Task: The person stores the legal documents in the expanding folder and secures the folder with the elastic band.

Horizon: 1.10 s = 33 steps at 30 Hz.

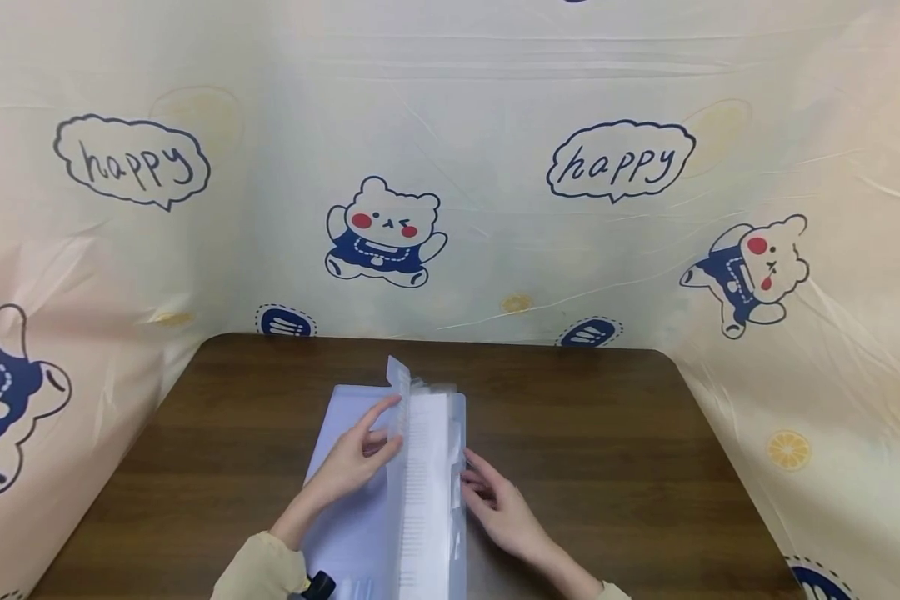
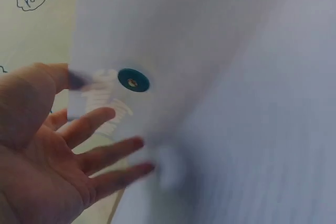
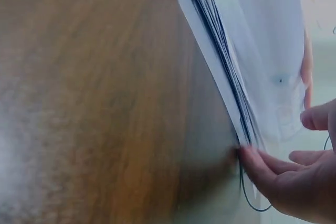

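A lavender document folder [image 1: 345, 467] lies opened on the table, its cover spread to the left. A stack of lined pages or sleeves with tabs [image 1: 429, 475] fills its right part. My left hand [image 1: 352, 458] holds the raised translucent flap [image 1: 397, 379] at its edge; one digit passes behind it in the left wrist view. A teal round button [image 2: 134, 80] shows on the flap there. My right hand [image 1: 506, 512] rests fingertips against the folder's right edge, thumb apart in the right wrist view. A thin dark cord [image 3: 257, 208] loops beside those fingers.
The folder stands on a dark brown wooden table [image 1: 607, 433]. Behind and around the table hangs a pale curtain [image 1: 495, 100] printed with bears and the word happy. A small black object [image 1: 319, 585] sits near the left sleeve.
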### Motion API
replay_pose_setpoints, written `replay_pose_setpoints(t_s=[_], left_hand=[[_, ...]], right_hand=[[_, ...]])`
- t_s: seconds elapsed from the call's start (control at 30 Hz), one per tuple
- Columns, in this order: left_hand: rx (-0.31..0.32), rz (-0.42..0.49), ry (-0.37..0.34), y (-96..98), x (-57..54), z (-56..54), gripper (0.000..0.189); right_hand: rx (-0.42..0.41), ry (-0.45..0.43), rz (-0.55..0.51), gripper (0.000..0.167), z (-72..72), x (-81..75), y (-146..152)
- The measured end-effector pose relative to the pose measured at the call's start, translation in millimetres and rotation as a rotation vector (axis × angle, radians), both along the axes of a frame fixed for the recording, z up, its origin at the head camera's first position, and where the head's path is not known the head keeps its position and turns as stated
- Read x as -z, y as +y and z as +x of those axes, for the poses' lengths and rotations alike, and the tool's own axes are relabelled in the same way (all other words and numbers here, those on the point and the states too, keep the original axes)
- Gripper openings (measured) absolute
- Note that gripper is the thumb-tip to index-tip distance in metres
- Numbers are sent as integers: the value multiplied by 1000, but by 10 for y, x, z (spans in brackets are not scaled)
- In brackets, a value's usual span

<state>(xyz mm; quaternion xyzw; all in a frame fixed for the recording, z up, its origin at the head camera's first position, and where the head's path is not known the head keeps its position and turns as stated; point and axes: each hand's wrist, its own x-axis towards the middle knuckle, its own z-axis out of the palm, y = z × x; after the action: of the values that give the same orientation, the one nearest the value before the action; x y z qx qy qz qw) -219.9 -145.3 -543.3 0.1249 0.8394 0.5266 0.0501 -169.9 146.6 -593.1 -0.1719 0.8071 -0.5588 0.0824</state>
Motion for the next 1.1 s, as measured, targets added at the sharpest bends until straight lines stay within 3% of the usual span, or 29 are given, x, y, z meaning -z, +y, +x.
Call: replay_pose_setpoints(t_s=[0.1,0.2,0.33,0.4,0.6,0.73,0.93,1.1], left_hand=[[15,-7,20,37,29,-3,67],[48,-20,53,61,56,-16,67],[88,-53,25,85,53,-22,71],[94,-66,-24,103,42,-22,72],[78,-149,-76,214,32,-12,70],[97,-139,-96,300,28,1,70],[146,-170,-7,377,293,-74,65],[119,-233,9,446,482,-119,63]], right_hand=[[12,114,124,63,68,18,-10],[-3,168,228,69,197,-212,-83],[-47,148,324,80,293,-333,-150],[-65,130,353,84,320,-339,-166],[-73,119,383,88,382,-323,-192],[-81,125,396,90,421,-312,-213],[-119,143,429,95,475,-261,-223],[-131,178,462,89,506,-213,-199]])
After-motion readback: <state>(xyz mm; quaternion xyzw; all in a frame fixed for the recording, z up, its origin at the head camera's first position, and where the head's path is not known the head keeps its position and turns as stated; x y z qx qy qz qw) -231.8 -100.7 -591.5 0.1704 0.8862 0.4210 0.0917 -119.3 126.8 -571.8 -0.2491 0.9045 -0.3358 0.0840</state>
